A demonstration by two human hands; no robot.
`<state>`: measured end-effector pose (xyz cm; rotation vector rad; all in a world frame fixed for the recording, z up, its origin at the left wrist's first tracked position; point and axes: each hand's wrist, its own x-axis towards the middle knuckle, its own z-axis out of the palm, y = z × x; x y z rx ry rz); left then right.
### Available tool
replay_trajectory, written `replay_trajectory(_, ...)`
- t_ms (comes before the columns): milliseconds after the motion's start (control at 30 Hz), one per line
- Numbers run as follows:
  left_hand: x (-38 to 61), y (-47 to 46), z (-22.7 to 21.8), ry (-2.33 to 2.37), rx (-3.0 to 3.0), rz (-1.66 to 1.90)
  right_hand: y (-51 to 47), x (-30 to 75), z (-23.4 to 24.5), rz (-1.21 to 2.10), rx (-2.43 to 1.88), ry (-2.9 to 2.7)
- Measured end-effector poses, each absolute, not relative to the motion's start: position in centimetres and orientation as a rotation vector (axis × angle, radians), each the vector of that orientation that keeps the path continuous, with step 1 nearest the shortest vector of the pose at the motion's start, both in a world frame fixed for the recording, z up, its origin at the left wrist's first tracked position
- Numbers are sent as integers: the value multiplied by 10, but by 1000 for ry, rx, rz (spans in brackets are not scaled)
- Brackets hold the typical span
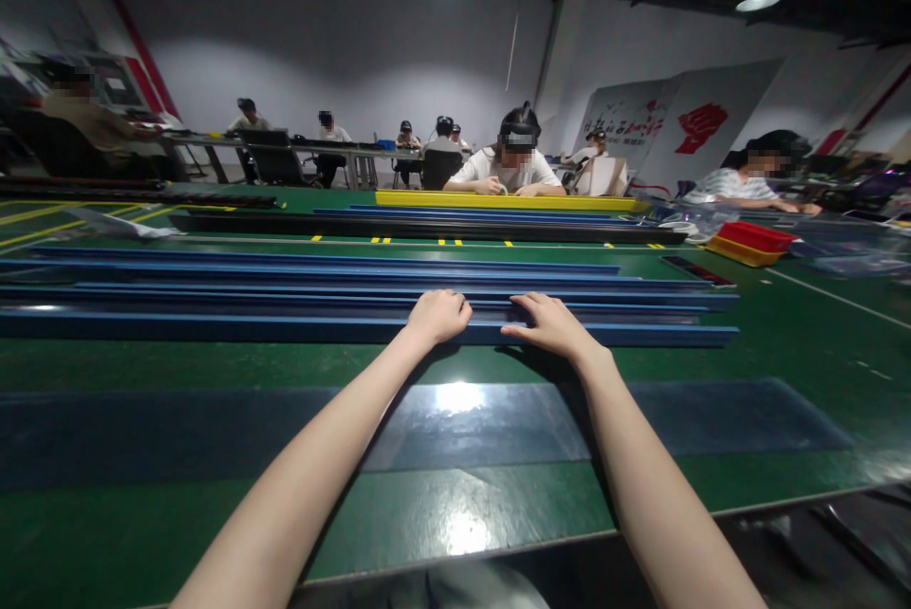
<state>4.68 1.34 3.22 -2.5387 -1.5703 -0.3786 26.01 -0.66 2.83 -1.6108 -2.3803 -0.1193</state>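
Note:
Several long blue rails (pixel 285 291) lie side by side across the green table (pixel 213 514), running left to right. My left hand (pixel 439 316) is curled over the top edge of the nearest blue rail (pixel 213 328), fingers wrapped on it. My right hand (pixel 550 324) rests on the same rail just to the right, fingers bent over its edge with the thumb pointing left. Both forearms reach forward from the table's near edge.
A dark blue mat (pixel 712 415) lies on the table in front of the rails. Farther back are long black rails (pixel 427 228), a yellow rail (pixel 498 201) and red and yellow trays (pixel 754 242). Several people sit at tables beyond.

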Motion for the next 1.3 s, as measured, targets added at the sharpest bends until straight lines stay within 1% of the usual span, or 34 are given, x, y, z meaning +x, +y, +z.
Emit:
replay_trajectory(300, 7, 18, 27, -1562, -2502, -336, -6, 267, 24, -121, -1633, -2344)
replay_trajectory(433, -14, 21, 28, -1598, -2497, -349, -10, 246, 26, -191, -1637, -2376)
replay_trajectory(633, -36, 18, 40, -1659, -2548, -234, -15, 213, 30, -231, -1655, -2424)
replay_trajectory(833, -9, 14, 40, -1586, -2559, -342, -18, 189, 27, -309, -1667, -2403)
replay_trajectory(933, 11, 14, 36, -1565, -2592, -270, -17, 182, 25, -350, -1655, -2403)
replay_trajectory(1167, 19, 15, 33, -1597, -2527, -255, -12, 194, 23, -256, -1558, -2405)
replay_trajectory(1300, 13, 13, 35, -1612, -2525, -231, -15, 216, 26, -263, -1501, -2407)
